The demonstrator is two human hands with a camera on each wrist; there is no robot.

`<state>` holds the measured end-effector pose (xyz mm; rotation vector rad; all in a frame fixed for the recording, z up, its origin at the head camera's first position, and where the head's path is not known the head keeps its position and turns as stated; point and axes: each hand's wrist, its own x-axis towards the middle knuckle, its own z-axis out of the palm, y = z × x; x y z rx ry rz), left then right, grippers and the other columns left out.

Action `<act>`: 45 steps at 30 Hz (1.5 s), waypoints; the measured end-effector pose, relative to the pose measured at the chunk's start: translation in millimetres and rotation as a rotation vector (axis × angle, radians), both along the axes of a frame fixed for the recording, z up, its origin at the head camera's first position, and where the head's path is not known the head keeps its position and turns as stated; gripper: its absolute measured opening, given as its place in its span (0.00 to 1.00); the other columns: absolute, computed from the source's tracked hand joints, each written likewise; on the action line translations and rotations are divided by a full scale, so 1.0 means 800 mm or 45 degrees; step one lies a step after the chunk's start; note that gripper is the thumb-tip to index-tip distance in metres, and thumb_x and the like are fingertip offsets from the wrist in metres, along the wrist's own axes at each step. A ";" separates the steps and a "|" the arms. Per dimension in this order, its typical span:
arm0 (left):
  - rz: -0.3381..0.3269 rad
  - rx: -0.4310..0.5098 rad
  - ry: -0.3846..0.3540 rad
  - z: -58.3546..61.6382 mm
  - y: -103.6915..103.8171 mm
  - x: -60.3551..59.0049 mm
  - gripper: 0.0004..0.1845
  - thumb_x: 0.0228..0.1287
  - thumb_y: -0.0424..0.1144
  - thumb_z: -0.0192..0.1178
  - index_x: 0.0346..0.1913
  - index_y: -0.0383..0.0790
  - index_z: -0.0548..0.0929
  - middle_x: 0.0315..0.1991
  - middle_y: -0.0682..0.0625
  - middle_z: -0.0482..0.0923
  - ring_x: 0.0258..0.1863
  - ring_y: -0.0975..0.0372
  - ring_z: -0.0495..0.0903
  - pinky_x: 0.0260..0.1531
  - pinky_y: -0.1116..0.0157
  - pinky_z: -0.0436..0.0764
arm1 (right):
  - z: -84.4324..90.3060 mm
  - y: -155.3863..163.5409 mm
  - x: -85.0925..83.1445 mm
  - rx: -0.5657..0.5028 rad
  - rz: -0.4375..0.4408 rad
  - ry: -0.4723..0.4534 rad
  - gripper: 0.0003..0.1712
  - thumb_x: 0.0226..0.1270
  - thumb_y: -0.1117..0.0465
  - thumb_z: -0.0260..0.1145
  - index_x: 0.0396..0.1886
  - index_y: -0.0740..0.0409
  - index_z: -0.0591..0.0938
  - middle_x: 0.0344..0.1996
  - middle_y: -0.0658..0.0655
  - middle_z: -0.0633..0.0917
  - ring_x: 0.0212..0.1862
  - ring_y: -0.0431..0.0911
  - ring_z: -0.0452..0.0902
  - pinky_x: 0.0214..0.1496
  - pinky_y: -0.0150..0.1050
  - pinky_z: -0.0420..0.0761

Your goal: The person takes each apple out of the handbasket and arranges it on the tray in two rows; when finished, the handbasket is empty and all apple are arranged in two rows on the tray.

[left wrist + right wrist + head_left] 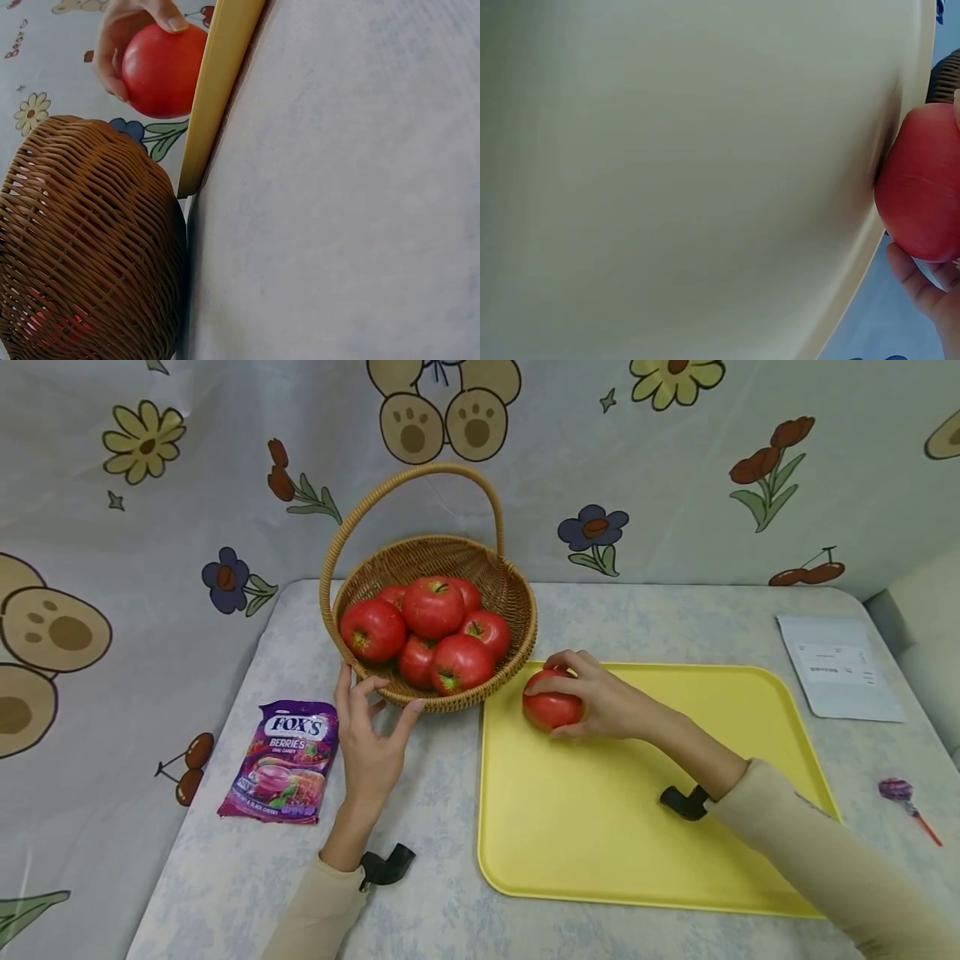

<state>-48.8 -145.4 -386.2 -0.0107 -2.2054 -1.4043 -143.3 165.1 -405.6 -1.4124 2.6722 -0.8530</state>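
Observation:
On the yellow tray (660, 827), my right hand (600, 697) grips a red apple (551, 702) near the left edge, fingers over its far side and thumb on its near side. The same apple (166, 71) shows beyond the tray's rim in the left wrist view, and the apple (922, 184) is partly cut off in the right wrist view. My left hand (371, 756) touches the front-left rim of a wicker basket (517, 577), its fingers spread. Several red apples (433, 607) lie in this basket. The left wrist view does not show my left hand.
A purple candy bag (285, 764) lies left of my left hand. At the right of the table are a silvery packet (840, 668) and a lollipop (896, 791). The basket's tall handle (442, 470) arches up against the printed cloth (660, 493) behind.

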 end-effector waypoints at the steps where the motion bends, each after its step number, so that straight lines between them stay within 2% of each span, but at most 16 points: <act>1: -0.001 -0.001 0.000 0.000 0.000 0.000 0.22 0.57 0.29 0.70 0.50 0.26 0.72 0.74 0.29 0.47 0.74 0.40 0.53 0.52 0.39 0.77 | 0.000 0.000 0.000 0.004 -0.002 0.000 0.38 0.42 0.53 0.84 0.57 0.43 0.80 0.57 0.62 0.72 0.58 0.57 0.66 0.49 0.53 0.81; 8: -0.011 0.005 -0.001 0.001 0.000 0.000 0.22 0.57 0.29 0.70 0.50 0.25 0.72 0.75 0.29 0.47 0.74 0.41 0.53 0.52 0.39 0.77 | -0.003 -0.001 -0.002 0.031 -0.004 -0.002 0.38 0.42 0.54 0.84 0.57 0.42 0.80 0.58 0.63 0.71 0.58 0.57 0.65 0.50 0.55 0.81; 16: -0.003 0.004 -0.014 0.001 -0.001 0.001 0.22 0.58 0.30 0.70 0.50 0.26 0.72 0.75 0.29 0.47 0.74 0.41 0.53 0.52 0.40 0.77 | 0.001 0.002 -0.003 0.029 0.036 -0.088 0.30 0.56 0.53 0.75 0.59 0.39 0.78 0.59 0.59 0.69 0.59 0.54 0.64 0.49 0.49 0.81; 25: 0.000 0.009 -0.010 0.000 -0.002 0.003 0.22 0.57 0.29 0.70 0.51 0.25 0.72 0.75 0.29 0.46 0.74 0.41 0.53 0.52 0.40 0.77 | -0.002 0.003 -0.002 -0.013 0.055 -0.073 0.32 0.54 0.53 0.77 0.60 0.42 0.77 0.58 0.57 0.70 0.59 0.52 0.64 0.51 0.49 0.80; 31: 0.005 0.014 -0.016 0.000 -0.001 0.004 0.22 0.58 0.29 0.70 0.51 0.26 0.72 0.75 0.29 0.46 0.74 0.41 0.53 0.52 0.40 0.77 | 0.000 0.004 0.000 0.019 0.038 -0.067 0.33 0.55 0.51 0.77 0.62 0.41 0.76 0.60 0.59 0.70 0.61 0.53 0.64 0.52 0.50 0.81; 36: -0.002 0.008 -0.001 0.000 0.001 0.002 0.22 0.57 0.29 0.70 0.51 0.25 0.72 0.74 0.29 0.47 0.74 0.41 0.54 0.52 0.40 0.77 | 0.019 0.009 -0.001 -0.027 0.005 -0.024 0.35 0.53 0.52 0.78 0.62 0.45 0.76 0.63 0.60 0.70 0.63 0.56 0.65 0.57 0.55 0.78; 40: -0.005 -0.006 0.019 0.000 0.001 0.000 0.22 0.57 0.28 0.70 0.51 0.25 0.72 0.74 0.29 0.47 0.73 0.40 0.55 0.51 0.39 0.77 | 0.051 0.004 -0.011 -0.110 -0.006 0.033 0.36 0.51 0.54 0.79 0.62 0.47 0.77 0.63 0.60 0.71 0.65 0.54 0.65 0.60 0.56 0.75; 45: -0.007 -0.009 0.023 -0.001 -0.001 -0.001 0.22 0.57 0.28 0.70 0.51 0.25 0.72 0.74 0.29 0.47 0.73 0.40 0.55 0.51 0.39 0.77 | 0.086 -0.023 -0.031 -0.163 0.054 0.074 0.37 0.51 0.54 0.79 0.62 0.49 0.77 0.63 0.59 0.72 0.65 0.54 0.65 0.61 0.53 0.74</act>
